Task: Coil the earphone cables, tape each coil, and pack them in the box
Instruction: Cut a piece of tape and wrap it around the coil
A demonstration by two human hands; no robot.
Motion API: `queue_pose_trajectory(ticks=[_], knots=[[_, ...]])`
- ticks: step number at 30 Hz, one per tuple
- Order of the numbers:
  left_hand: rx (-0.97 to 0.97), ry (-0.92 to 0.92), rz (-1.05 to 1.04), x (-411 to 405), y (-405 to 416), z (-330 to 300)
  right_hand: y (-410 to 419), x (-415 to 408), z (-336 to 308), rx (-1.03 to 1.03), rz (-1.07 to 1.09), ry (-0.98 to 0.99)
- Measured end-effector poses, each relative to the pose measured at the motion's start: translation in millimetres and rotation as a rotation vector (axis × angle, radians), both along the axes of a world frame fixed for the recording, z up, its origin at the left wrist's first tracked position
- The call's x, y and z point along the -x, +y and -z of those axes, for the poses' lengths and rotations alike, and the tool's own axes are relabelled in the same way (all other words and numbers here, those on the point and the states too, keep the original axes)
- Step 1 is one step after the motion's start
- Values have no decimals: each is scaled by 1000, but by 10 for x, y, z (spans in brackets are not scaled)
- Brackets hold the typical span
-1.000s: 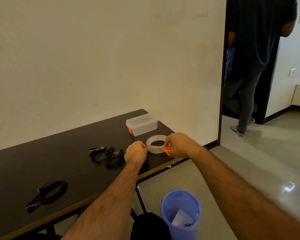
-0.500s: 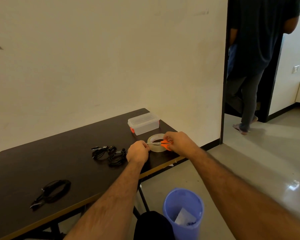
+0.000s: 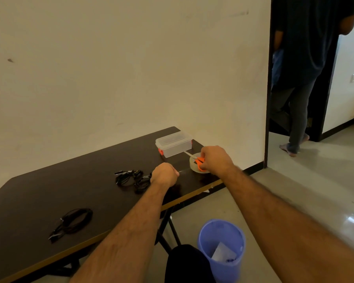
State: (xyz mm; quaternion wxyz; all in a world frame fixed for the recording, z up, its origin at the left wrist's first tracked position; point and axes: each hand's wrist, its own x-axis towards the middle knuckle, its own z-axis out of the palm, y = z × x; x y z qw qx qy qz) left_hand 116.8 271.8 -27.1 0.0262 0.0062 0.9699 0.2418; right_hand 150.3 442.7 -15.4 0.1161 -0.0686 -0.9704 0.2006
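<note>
so the right hand (image 3: 214, 160) has its grip curled through the orange scissors (image 3: 199, 162), blades poking out toward the box (image 3: 173, 146), right over the tape roll (image 3: 198, 167). the left hand (image 3: 164, 174) looks to be pinching a pulled-out strip of tape (image 3: 183, 170), a faint glint running from its grip back to the roll, probably kept taut so the cut comes easy. just left of that grip sit two earphone coils (image 3: 132, 178), handy for taping, and a third coil (image 3: 74, 220) lies well off toward the near end of the tabletop (image 3: 49, 190). box lid looks on, nothing visibly packed yet.
</note>
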Motion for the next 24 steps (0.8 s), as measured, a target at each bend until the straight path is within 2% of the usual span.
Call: queue_pose_trajectory(ticks=[6,10,13,17,19,21,24], knots=[[36,-64,50,24,-168,-64,-115,95,17,-32,84,-13],[-64,-185,27,-23,-221,-106,-161,132,46,-14,95,-23],[-204,-345,-25,-137,-225,-159,-95,115,77,100,108,19],[-349,-409,-47,-197,-238,-153,20,52,63,370,119,96],[-433,-439,-65,-206,-250,-164,36,-65,-5,584,32,-8],[-498,-448,-75,-225,-261,-200,49,-256,-79,797,-114,-229],[-536,-459,-80,-253,-240,-258,116,-444,-54,864,-311,-555]])
